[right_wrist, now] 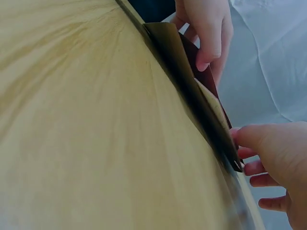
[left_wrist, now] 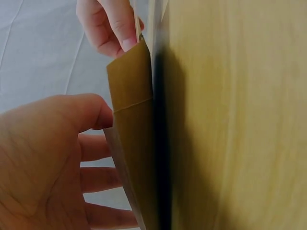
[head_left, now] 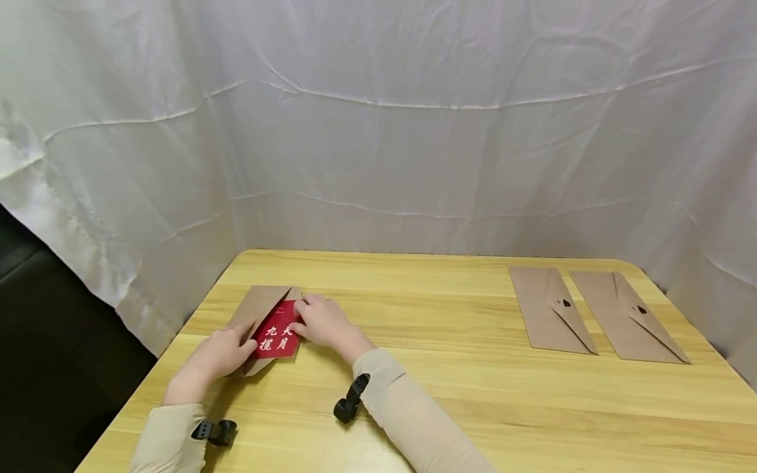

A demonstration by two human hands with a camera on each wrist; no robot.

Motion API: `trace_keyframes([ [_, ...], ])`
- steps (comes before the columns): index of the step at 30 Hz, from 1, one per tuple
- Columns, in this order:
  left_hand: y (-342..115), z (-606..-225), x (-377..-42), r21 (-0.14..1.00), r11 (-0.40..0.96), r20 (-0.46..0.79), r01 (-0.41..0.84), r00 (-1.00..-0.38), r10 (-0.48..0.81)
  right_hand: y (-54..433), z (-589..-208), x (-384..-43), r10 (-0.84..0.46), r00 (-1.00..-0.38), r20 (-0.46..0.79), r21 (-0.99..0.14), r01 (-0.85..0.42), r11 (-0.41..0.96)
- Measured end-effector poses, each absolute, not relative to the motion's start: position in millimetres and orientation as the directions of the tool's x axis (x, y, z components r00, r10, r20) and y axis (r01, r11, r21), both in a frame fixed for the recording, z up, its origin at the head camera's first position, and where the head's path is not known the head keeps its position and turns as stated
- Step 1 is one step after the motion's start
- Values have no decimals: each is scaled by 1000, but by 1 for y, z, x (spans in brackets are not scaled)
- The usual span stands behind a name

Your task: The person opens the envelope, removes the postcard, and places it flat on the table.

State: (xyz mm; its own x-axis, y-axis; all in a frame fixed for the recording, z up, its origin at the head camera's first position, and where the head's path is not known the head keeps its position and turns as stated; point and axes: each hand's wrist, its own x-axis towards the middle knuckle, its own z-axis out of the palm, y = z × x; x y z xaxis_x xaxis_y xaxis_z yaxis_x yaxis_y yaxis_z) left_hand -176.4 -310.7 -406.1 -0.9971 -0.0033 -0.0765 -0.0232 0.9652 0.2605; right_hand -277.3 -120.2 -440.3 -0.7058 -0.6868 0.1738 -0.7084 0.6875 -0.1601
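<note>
At the table's left side, a brown paper envelope (head_left: 259, 301) is held with its flap lifted. A red card (head_left: 273, 334) with white Chinese characters lies partly inside, its left part hidden under the brown paper. My left hand (head_left: 217, 355) grips the envelope's near left side, the thumb over the front at the card's lower corner. On the card's right edge, my right hand (head_left: 324, 320) pinches with thumb and fingers. The left wrist view shows the envelope (left_wrist: 130, 91) tilted up, its edge between the left thumb and fingers.
Two more brown envelopes lie at the table's far right, a left one (head_left: 532, 305) and a right one (head_left: 609, 309), each with a small dark mark. A pale curtain (head_left: 378, 151) hangs behind the wooden table (head_left: 443, 394). Something black (head_left: 53, 341) stands beyond the left edge.
</note>
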Motion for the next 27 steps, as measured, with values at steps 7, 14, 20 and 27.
trace_keyframes([
  [7, -309, -403, -176, 271, 962, -78, -15, -997, 6, -120, -439, -276, -631, -755, 178, -172, -655, 736],
  [14, -308, -402, -177, 276, 961, -87, -10, -996, 15, -123, -441, -276, -569, -807, 158, -162, -590, 791],
  [20, -306, -401, -177, 271, 963, -85, -2, -996, 21, -124, -444, -276, -555, -826, 101, -137, -564, 814],
  [27, -306, -400, -178, 273, 962, -93, -10, -996, 16, -122, -442, -275, -548, -831, 97, -149, -556, 817],
])
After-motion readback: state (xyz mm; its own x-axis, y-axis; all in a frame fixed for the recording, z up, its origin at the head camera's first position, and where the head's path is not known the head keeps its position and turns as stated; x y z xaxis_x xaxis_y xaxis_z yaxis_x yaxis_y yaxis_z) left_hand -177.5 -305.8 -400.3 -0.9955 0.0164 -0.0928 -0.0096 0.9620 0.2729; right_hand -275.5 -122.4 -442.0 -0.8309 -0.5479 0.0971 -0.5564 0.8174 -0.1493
